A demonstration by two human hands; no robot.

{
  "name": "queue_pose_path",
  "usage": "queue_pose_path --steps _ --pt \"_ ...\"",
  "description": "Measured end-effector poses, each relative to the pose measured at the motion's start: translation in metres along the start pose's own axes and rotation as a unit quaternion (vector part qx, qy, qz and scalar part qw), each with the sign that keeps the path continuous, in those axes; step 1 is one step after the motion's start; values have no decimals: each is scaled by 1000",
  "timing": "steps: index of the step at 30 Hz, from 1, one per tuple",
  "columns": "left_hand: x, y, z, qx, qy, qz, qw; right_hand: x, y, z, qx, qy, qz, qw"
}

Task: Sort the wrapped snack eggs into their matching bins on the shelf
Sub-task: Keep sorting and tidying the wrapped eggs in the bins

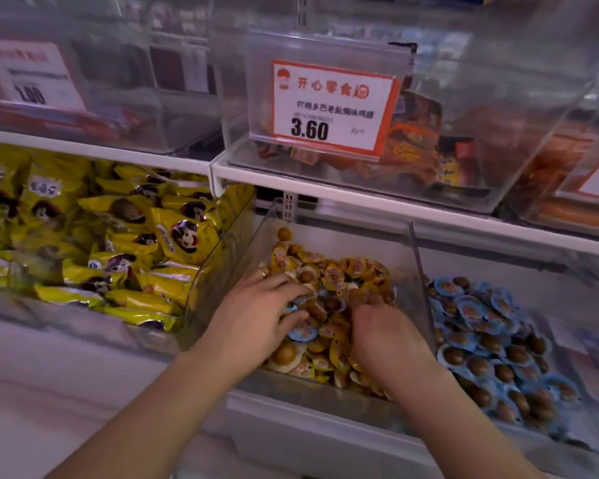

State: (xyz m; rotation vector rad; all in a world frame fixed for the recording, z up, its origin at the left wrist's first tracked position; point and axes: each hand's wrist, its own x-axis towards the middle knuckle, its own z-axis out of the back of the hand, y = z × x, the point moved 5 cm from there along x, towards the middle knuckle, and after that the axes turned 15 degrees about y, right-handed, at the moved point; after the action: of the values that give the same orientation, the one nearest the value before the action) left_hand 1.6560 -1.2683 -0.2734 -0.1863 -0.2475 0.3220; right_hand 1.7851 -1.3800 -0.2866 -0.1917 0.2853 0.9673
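A clear middle bin holds a heap of yellow-wrapped eggs with a few blue-wrapped eggs mixed in. The bin to its right holds a pile of blue-wrapped eggs. Both my hands are down in the middle bin. My left hand has its fingers curled round a blue-wrapped egg that shows between them. My right hand is dug into the heap with its fingers bent down; the fingertips are hidden among the eggs, so what they hold is unclear.
To the left, a bin is full of yellow snack bags. On the shelf above stands a clear bin with orange packets and a 3.60 price tag. The white shelf edge overhangs the back of the lower bins.
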Motion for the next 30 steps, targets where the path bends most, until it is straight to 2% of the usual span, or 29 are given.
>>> queue_pose_path --steps 2,5,7,8,10,13,16,19,22,24,26,27,28,29,30 --pt "1 2 3 -69 -23 12 997 2 -4 5 42 -9 -18 999" --pt "3 9 10 -180 -71 43 980 10 -9 24 71 -95 -29 992" --pt "4 11 10 -211 -64 55 974 19 -7 32 119 -137 6 983" --pt "4 10 8 -206 -43 51 976 25 -3 31 131 -133 31 982" --pt "2 4 4 -158 18 31 987 38 5 18 106 -74 63 990" --pt "0 -1 -4 -33 102 13 994 55 5 -6 89 32 41 995" --pt "2 1 -11 21 140 25 990 62 4 -5 98 14 33 995" --pt "6 3 -13 -5 138 36 990 58 3 0 137 -37 37 989" --pt "8 4 -11 -40 112 47 992 50 -2 7 222 -107 36 968" --pt "9 7 -10 -91 108 70 988 41 -7 17 271 -179 34 945" --pt "11 9 -8 -144 101 94 980 31 -9 23 354 -199 53 912" --pt "12 9 -6 -172 82 104 976 26 -10 24 422 -190 64 884" --pt "13 9 -2 -207 56 110 971 21 -11 23 512 -167 79 839" --pt "14 10 1 -257 27 115 959 16 -12 19 607 -138 91 777" --pt "15 9 5 -320 0 118 940 11 -10 14 708 -96 99 692"
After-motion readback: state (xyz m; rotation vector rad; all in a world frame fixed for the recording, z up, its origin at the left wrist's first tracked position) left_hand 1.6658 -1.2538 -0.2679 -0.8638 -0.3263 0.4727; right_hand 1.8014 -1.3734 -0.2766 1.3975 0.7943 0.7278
